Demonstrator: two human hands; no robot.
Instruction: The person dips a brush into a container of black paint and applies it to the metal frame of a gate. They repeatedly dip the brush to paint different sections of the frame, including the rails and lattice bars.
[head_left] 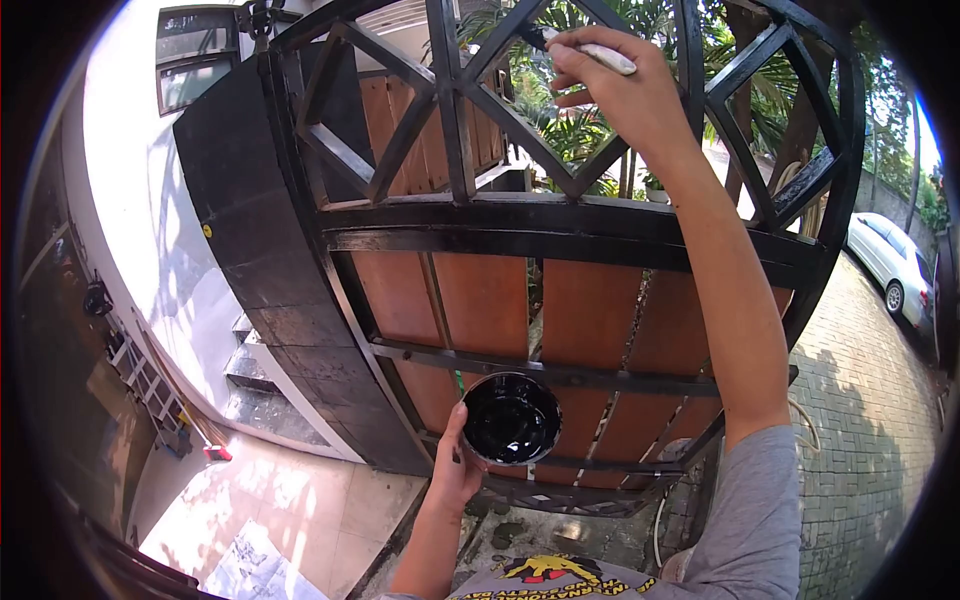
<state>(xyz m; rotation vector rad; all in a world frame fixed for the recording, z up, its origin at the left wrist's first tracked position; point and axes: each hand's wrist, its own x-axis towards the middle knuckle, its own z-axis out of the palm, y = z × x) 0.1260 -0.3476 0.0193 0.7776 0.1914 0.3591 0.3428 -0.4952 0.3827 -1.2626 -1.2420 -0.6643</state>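
A paintbrush with a pale handle is held in my right hand, raised to the upper lattice of a black metal gate. Its dark bristle end overlaps a diagonal bar of the lattice, left of my fingers. Lower down, my left hand grips a round bowl by its left side, thumb near the rim. Glossy black paint lies inside the bowl. Dark smudges mark my left hand. Behind the bowl are the gate's reddish-brown wooden panels.
Left of the gate stands a dark tiled pillar, with steps beyond it. A broom rests by the white wall. Paper sheets lie on the tiled floor. A silver car is on the paved road at right.
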